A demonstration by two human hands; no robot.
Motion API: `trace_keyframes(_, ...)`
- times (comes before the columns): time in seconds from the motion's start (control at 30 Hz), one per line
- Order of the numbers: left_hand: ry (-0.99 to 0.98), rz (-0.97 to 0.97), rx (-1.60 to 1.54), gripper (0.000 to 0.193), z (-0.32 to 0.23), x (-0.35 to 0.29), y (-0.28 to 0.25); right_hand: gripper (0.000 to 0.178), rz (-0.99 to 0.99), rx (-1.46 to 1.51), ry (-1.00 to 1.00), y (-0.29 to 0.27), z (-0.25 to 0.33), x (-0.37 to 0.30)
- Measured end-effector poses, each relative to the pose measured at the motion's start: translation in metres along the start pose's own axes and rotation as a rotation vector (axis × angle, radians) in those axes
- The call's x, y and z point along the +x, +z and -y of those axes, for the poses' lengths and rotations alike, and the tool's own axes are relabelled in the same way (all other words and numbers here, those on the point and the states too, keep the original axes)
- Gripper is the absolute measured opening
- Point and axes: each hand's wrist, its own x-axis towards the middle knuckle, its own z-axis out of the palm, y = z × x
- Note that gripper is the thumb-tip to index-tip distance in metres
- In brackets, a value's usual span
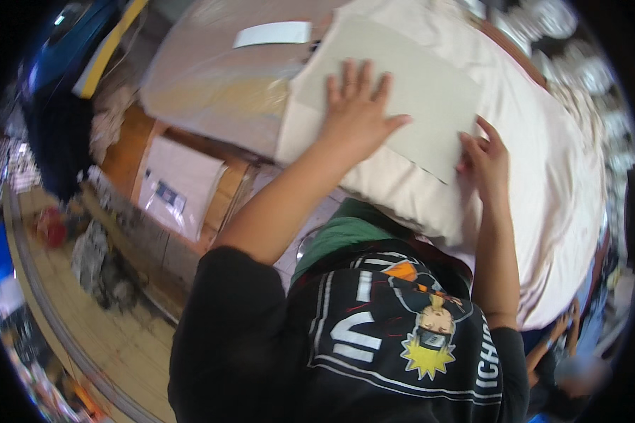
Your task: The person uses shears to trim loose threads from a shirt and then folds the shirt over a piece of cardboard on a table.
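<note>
A thin, stiff grey-beige sheet (430, 88), like card, lies on a large piece of cream cloth (543, 183) spread over the work surface in front of me. My left hand (360, 113) presses flat on the sheet's left part, fingers spread and thumb out to the right. At the sheet's right edge is my right hand (487, 158). Its fingers are bent and apart, with one fingertip raised, and I see nothing held between them. The cloth's gathered near edge hangs down close to my body.
Left of the cloth, clear plastic covers a table (212, 70) bearing a white strip (271, 34). Below it, an open wooden compartment holds a flat plastic-wrapped package (180, 183). A wooden bench (70, 303) stands lower left. Another person's arm (557, 338) shows at lower right.
</note>
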Motion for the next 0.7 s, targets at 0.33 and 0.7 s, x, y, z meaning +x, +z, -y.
trace_keyframes(0.33, 0.009, -0.042, -0.072, 0.077, -0.005, 0.0, 0.012, 0.049, -0.058, -0.079, 0.085, -0.018, -0.01, 0.013)
trace_keyframes(0.7, -0.023, 0.059, -0.002, 0.077, -0.002, 0.021, 0.001, 0.044, -0.062, -0.068, 0.092, -0.012, 0.012, 0.01)
